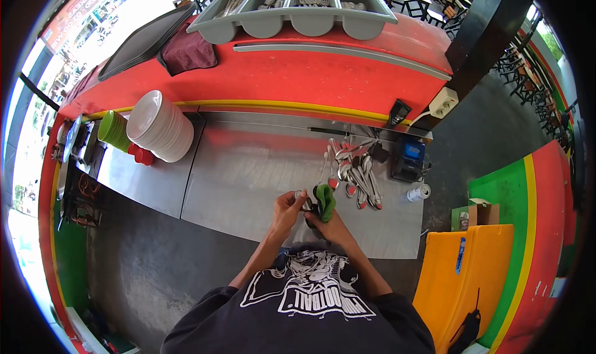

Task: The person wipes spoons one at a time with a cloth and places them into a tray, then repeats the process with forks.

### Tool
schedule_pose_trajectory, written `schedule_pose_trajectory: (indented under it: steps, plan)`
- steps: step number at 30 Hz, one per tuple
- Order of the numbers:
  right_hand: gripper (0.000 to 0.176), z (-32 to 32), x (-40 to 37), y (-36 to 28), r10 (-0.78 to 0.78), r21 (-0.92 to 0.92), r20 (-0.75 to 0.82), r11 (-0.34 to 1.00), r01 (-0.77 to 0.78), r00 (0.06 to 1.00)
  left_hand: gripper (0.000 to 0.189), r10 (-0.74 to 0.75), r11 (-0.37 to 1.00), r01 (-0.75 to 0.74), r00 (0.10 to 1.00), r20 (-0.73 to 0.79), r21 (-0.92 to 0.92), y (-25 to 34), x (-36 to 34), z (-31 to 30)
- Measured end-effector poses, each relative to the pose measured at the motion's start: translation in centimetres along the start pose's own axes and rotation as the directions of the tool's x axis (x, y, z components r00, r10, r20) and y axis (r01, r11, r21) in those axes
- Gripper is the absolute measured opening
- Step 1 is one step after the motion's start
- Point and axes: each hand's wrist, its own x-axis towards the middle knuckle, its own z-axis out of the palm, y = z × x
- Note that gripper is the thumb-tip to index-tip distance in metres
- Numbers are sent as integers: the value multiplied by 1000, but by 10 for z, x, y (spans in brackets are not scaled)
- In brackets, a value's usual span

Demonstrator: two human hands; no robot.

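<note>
The single head-worn camera looks forward and steeply down through a wide fisheye lens, with the wearer's shirt (310, 298) filling the near edge. The left hand (287, 210) and right hand (333, 226) sit close below the lens at frame centre, over the steel counter (248, 174). The red ledge (298, 74) and cutlery tray (292, 12) lie at the far edge.

Stack of white plates (162, 127) lying tilted at left end of steel counter (248, 167), stacked green bowls (115, 130) just beside, red cup (144, 156) in front. On red ledge (298, 74) above: grey cutlery tray (292, 15) with four compartments, maroon cloth (187, 51), dark serving tray (143, 40). White power socket (442, 102) at ledge's right end. Blue box (408, 158) and white tape roll (418, 192) at counter's right edge. Cardboard box (483, 212) and yellow panel (462, 273) further right.
</note>
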Motion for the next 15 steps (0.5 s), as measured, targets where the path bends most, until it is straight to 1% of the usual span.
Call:
schedule_pose_trajectory:
  steps: [2, 5, 8, 11, 15]
  plan:
    - [32, 3, -4, -4, -19, 9, -27, 1000, 19, 999, 29, 5, 998, -5, 1000, 0, -64, 0, 3, -3]
    - [33, -1, -11, -15, 137, -94, 55, 987, -132, 989, 29, 3, 994, -4, 1000, -11, -105, -5, 6, -10]
    - [33, -3, -19, -16, 66, -90, 25, 994, -63, 998, 29, 12, 994, -15, 1000, -24, -109, -6, 8, -13]
    - [29, -2, -18, 9, 35, -12, 20, 999, -35, 999, 28, 12, 993, -15, 999, -31, -116, -4, 9, -15]
    - [24, -3, -22, 7, 123, 164, 38, 978, -127, 992, 28, 10, 989, -11, 1000, -9, -147, 0, 11, -18]
